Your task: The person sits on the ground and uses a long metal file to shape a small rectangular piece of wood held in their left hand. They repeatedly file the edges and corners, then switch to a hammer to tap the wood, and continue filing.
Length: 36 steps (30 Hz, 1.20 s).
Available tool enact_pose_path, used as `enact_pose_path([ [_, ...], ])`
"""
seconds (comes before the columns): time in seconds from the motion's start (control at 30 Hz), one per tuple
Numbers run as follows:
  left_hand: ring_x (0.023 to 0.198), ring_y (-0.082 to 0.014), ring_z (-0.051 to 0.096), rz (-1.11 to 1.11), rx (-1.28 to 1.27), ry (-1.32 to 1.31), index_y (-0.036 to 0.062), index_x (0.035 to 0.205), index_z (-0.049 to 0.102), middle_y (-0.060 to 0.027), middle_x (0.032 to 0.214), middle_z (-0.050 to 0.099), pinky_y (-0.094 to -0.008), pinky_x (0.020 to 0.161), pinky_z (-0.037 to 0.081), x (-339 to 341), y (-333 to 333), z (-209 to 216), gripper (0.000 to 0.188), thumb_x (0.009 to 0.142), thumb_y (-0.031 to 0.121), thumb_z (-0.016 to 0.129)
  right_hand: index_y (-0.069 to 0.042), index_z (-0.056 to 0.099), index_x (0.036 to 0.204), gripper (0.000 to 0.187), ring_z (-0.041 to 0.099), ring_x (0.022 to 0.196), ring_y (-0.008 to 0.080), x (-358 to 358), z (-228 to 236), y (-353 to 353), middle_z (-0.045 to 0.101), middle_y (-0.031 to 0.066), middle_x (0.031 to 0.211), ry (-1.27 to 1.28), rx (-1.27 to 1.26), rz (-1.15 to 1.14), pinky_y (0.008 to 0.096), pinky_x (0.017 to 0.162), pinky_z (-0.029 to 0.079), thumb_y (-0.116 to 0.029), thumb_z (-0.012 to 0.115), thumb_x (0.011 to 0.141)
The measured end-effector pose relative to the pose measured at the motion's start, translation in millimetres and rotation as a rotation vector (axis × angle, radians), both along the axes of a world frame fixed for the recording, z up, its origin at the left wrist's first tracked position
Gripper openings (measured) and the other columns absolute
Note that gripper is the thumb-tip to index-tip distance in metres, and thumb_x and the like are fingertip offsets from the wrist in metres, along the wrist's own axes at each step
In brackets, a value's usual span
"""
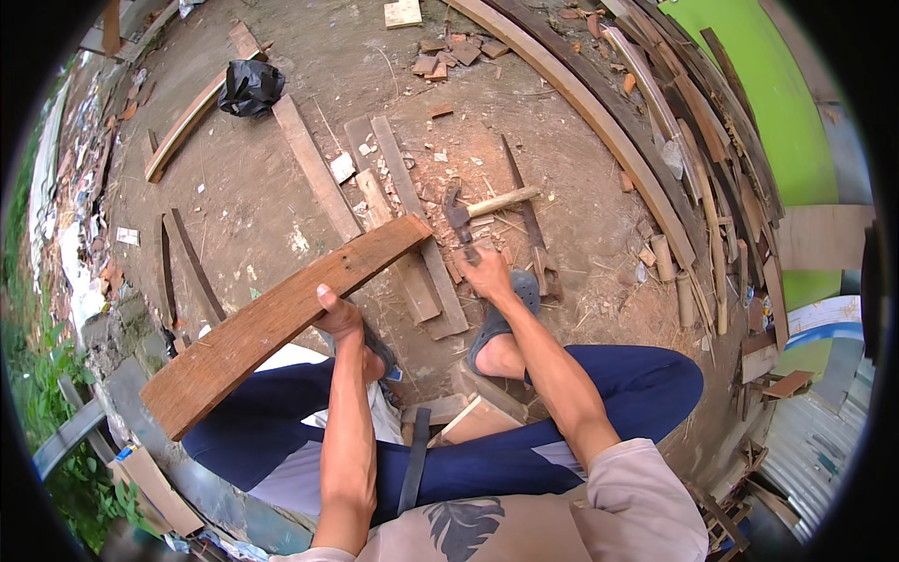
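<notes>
A long reddish-brown wooden plank (290,318) slants across the front left, its near end over my left thigh. My left hand (341,317) grips its lower edge, thumb on the face. My right hand (487,273) is low, in front of my right foot, with fingers closed around a small dark piece. That piece lies against or just below the head of a claw hammer (457,214), so I cannot tell whether it is separate. The hammer rests on the ground, wooden handle pointing right. Beyond the plank, several narrow boards (412,201) lie on the ground among wood chips.
A dark pointed wood strip (526,211) lies right of the hammer. A black plastic bag (251,88) sits at the far left. Long timbers (599,117) and stacked wood curve along the right. Broken tile-like pieces (459,53) are heaped at the back. Wood offcuts (478,420) lie between my legs.
</notes>
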State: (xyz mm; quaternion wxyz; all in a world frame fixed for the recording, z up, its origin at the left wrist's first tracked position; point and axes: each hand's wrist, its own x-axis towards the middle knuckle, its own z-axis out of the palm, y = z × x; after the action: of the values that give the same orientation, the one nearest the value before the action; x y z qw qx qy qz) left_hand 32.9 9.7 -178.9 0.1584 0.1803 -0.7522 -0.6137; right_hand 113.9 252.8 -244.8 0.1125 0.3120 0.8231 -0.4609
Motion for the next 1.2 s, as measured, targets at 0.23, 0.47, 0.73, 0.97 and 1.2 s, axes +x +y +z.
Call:
enact_pose_path([
  [0.23,0.100,-0.0255,0.055,-0.009,0.014,0.069,-0.0034,0.118,0.050,-0.0131,0.114,0.056,-0.0397,0.092,0.044,-2,1,-4,0.065,0.078,0.046,0.061,0.000,0.069,0.095,0.034,0.065,0.070,0.0304,-10,-4,-25,0.067,0.0200,0.076,0.194,-0.136,0.014,0.0402,0.069,0.051,-0.031,0.071,0.081],
  [0.47,0.103,-0.0269,0.058,-0.227,0.015,0.209,0.0013,0.129,0.035,-0.0137,0.110,0.057,-0.0422,0.094,0.046,-6,3,-1,0.071,0.077,0.042,0.061,0.003,0.068,0.095,0.031,0.064,0.071,0.0267,-11,-16,-35,0.066,0.0205,0.076,0.015,0.074,0.091,0.0384,0.071,0.051,-0.025,0.068,0.081],
  [0.73,0.106,-0.0276,0.058,-0.241,0.039,0.207,0.0005,0.133,0.030,-0.0157,0.114,0.056,-0.0456,0.095,0.047,-5,11,4,0.077,0.077,0.042,0.064,-0.002,0.070,0.107,0.034,0.063,0.069,0.0238,17,-41,-24,0.067,0.0202,0.080,-0.101,-0.037,0.027,0.0382,0.067,0.050,-0.025,0.066,0.082],
  [0.97,0.106,-0.0277,0.058,-0.220,-0.025,0.187,0.0005,0.135,0.030,-0.0149,0.114,0.056,-0.0449,0.096,0.046,-1,-4,-8,0.079,0.078,0.042,0.064,0.000,0.067,0.097,0.030,0.061,0.063,0.0230,-7,9,-20,0.065,0.0145,0.069,0.216,-0.182,-0.038,0.0403,0.066,0.049,-0.027,0.065,0.084],
  [1.2,0.107,-0.0278,0.058,-0.261,0.038,0.206,0.0005,0.135,0.031,-0.0150,0.113,0.057,-0.0442,0.096,0.046,-6,10,-3,0.077,0.078,0.042,0.063,-0.001,0.067,0.105,0.036,0.069,0.074,0.0340,18,-57,-30,0.069,0.0262,0.085,-0.315,-0.024,0.075,0.0427,0.076,0.053,-0.026,0.067,0.080],
])
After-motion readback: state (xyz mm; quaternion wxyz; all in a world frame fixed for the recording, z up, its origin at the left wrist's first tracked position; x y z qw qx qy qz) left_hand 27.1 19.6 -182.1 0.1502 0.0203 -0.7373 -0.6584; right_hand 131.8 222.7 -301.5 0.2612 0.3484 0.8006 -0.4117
